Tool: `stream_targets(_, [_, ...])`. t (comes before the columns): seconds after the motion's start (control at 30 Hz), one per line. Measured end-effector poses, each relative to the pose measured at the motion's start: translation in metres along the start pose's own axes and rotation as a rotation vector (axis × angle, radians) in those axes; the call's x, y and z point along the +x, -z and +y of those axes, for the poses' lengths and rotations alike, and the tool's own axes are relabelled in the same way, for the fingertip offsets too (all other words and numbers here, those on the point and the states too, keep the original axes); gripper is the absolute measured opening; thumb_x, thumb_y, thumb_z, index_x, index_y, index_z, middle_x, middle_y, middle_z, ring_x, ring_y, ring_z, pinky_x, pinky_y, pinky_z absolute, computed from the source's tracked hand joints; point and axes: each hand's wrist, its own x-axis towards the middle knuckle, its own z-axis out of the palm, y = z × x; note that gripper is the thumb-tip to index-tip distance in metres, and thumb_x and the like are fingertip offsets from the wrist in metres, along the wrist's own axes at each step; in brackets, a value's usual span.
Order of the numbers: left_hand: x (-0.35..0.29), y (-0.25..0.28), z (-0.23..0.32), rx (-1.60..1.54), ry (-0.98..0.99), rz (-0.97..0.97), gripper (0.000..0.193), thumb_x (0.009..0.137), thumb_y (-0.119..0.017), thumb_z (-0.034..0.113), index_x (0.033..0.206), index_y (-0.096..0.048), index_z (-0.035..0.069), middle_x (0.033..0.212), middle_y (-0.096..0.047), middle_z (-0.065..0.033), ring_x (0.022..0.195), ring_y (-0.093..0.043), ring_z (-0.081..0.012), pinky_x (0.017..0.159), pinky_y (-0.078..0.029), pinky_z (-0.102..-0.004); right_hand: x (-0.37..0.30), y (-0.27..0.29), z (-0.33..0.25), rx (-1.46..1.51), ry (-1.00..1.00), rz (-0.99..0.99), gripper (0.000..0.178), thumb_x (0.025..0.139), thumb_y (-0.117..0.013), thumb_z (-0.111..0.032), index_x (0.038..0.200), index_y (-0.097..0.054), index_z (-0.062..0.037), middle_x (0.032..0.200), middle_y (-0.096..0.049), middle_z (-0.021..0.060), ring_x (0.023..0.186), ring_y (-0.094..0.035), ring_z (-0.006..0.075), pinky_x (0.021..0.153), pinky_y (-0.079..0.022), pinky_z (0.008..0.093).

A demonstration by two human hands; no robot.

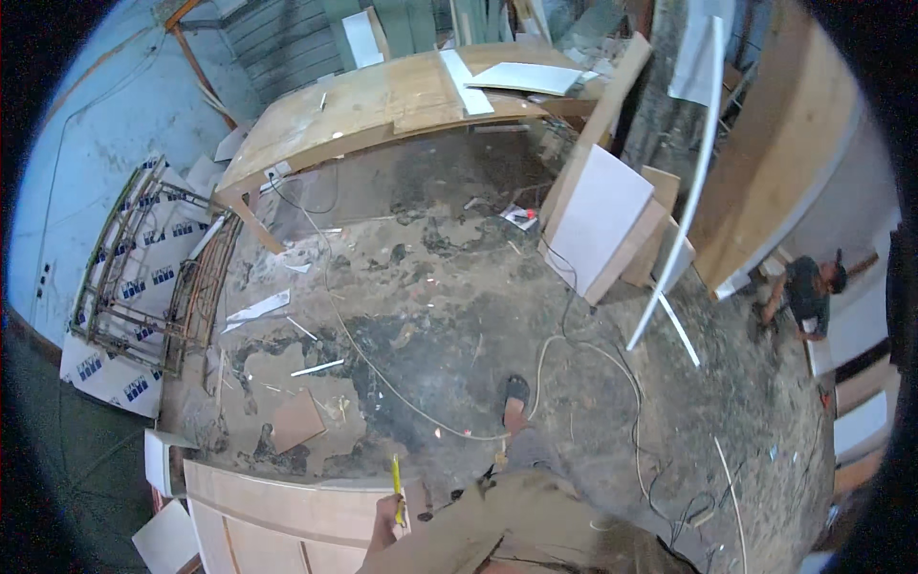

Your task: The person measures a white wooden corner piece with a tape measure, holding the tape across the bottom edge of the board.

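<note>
My left hand (386, 519) is at the lower edge, left of my body, with its fingers closed around a slim yellow tool shaped like a utility knife (397, 478). The tool points upward, away from me. Beside and below this hand lies a pale wooden panel (277, 507) with darker strips across it. My right hand does not show.
A long wooden workbench (354, 100) with white boards on it stands at the far side. Cables (359, 349) and offcuts lie over the floor. Boards (602, 206) lean at the right, near a crouching person (811, 295). A metal frame (143, 268) rests at the left.
</note>
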Motion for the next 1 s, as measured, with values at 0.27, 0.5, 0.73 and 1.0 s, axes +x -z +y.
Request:
stream_targets(0.27, [0.112, -0.057, 0.196, 0.182, -0.106, -0.026, 0.031, 0.093, -0.056, 0.033, 0.104, -0.070, 0.007, 0.083, -0.069, -0.0137, 0.076, -0.067, -0.0259, 0.067, -0.053, -0.0378, 0.182, 0.173, -0.173, -0.085, 0.149, 0.068, 0.031, 0.081, -0.063, -0.024, 0.105, -0.067, -0.0039, 0.099, -0.070, 0.0205, 0.087, -0.067, 0.0333, 0.074, -0.053, 0.0447])
stream_targets(0.5, [0.271, -0.032, 0.354, 0.415, -0.223, -0.007, 0.039, 0.094, -0.052, 0.042, 0.105, -0.070, 0.009, 0.089, -0.071, -0.0144, 0.084, -0.068, -0.0316, 0.075, -0.053, -0.0414, 0.286, 0.372, -0.405, -0.039, 0.259, 0.612, 0.036, 0.077, -0.065, -0.025, 0.099, -0.066, 0.0035, 0.091, -0.069, 0.0245, 0.087, -0.066, 0.0405, 0.073, -0.051, 0.0468])
stream_targets(0.73, [0.400, 0.041, 0.493, 0.294, -0.147, -0.139, 0.036, 0.093, -0.055, 0.038, 0.102, -0.069, 0.007, 0.083, -0.068, -0.0112, 0.077, -0.065, -0.0279, 0.069, -0.051, -0.0403, 0.282, 0.418, -0.606, 0.333, 0.387, 0.666, 0.055, 0.078, -0.066, -0.019, 0.126, -0.054, 0.0026, 0.111, -0.064, 0.0265, 0.103, -0.062, 0.0445, 0.091, -0.048, 0.0473])
stream_targets(1.0, [0.534, 0.137, 0.673, 0.211, -0.294, -0.111, 0.029, 0.091, -0.060, 0.032, 0.098, -0.068, 0.005, 0.073, -0.064, -0.0071, 0.063, -0.062, -0.0214, 0.058, -0.049, -0.0374, 0.279, 0.452, -0.789, 0.546, 0.524, 0.670, 0.057, 0.078, -0.064, -0.010, 0.133, -0.053, -0.0022, 0.099, -0.065, 0.0250, 0.092, -0.064, 0.0395, 0.083, -0.050, 0.0439])
